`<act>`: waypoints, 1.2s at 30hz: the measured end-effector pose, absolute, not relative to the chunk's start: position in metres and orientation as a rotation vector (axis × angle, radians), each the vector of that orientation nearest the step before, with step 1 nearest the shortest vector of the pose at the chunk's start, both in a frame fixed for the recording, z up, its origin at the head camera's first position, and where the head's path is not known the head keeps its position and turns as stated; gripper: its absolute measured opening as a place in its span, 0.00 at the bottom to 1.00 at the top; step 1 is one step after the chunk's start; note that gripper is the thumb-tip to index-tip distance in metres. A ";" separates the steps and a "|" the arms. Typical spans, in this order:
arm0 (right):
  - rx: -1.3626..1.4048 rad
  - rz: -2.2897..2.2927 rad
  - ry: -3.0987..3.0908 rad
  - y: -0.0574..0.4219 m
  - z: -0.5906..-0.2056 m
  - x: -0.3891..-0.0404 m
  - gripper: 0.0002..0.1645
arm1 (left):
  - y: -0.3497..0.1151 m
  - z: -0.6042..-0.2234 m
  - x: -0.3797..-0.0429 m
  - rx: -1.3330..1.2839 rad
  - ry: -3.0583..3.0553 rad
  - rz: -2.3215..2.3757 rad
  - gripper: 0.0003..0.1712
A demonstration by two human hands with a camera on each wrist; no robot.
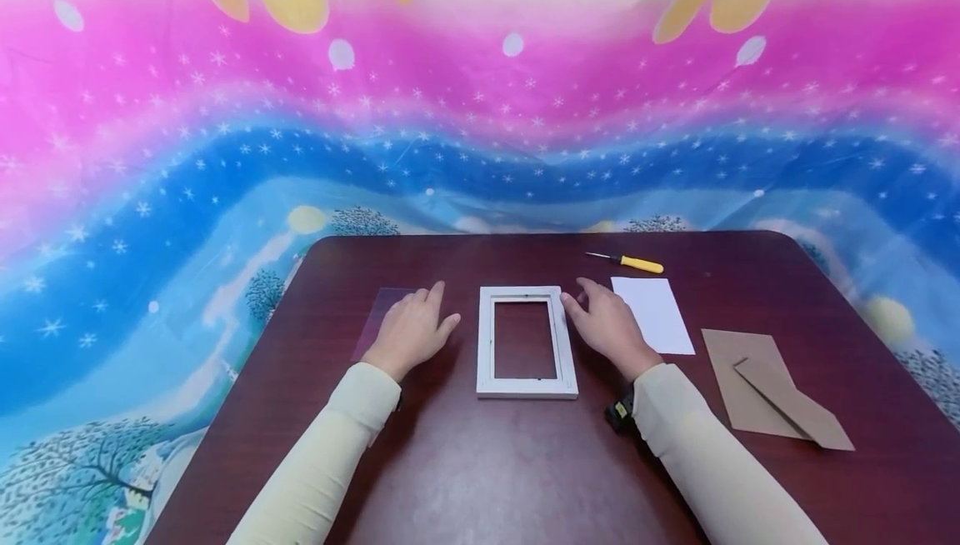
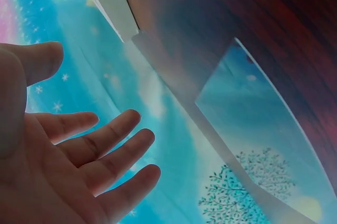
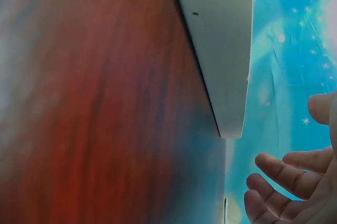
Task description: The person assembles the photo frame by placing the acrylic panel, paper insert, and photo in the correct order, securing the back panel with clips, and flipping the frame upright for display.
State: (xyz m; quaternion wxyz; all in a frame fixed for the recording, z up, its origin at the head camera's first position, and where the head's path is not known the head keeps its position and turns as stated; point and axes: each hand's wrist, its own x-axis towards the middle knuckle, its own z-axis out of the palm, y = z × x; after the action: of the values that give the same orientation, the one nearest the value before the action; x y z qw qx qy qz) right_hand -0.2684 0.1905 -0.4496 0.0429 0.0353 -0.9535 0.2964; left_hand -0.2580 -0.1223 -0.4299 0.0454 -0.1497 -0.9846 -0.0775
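A white picture frame (image 1: pixel 486 349) lies on the table between the two hands, its rectangular opening showing the dark wood. My left hand (image 1: pixel 411 330) hovers left of it, fingers spread and nothing held. Partly covered by that hand in the head view is a clear sheet (image 1: pixel 373 318), which reflects the backdrop in the left wrist view. On the other side, my right hand (image 1: pixel 611 327) is by the frame's right edge with fingers relaxed and holding nothing. In the right wrist view the side of the frame (image 3: pixel 224 61) stands apart from the fingers.
Right of the right hand lies a white paper sheet (image 1: pixel 660 316). A yellow-handled screwdriver (image 1: pixel 641 264) rests behind it. Farther right is a brown backing board (image 1: pixel 738 353) with a folded-out strip (image 1: pixel 798 407) across it. A printed cloth backdrop (image 1: pixel 480 112) hangs behind the table (image 1: pixel 510 470).
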 end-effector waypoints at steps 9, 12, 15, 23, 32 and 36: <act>0.091 1.084 -2.927 0.195 -0.459 -0.280 0.38 | -0.132 -0.436 -0.263 -0.408 -3.020 -0.319 0.41; 0.102 1.131 -2.938 0.197 -0.464 -0.283 0.36 | -0.136 -0.438 -0.265 -0.379 -3.015 -0.336 0.41; 0.119 1.163 -2.935 0.198 -0.469 -0.284 0.33 | -0.138 -0.438 -0.267 -0.368 -3.017 -0.349 0.41; 0.138 1.178 -2.912 0.195 -0.477 -0.288 0.31 | -0.145 -0.439 -0.272 -0.348 -3.026 -0.399 0.41; 0.158 1.110 -2.954 0.195 -0.479 -0.291 0.30 | -0.162 -0.439 -0.285 -0.347 -3.045 -0.413 0.41; 0.198 1.068 -2.979 0.194 -0.480 -0.294 0.28 | -0.171 -0.436 -0.293 -0.320 -3.074 -0.410 0.40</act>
State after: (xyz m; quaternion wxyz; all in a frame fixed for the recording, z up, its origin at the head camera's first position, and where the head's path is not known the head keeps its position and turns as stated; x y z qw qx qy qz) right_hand -0.2937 0.1939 -0.4802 -0.0145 0.0625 -0.9394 0.3369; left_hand -0.2929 -0.1714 -0.4364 0.0122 -0.1026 -0.9859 -0.1314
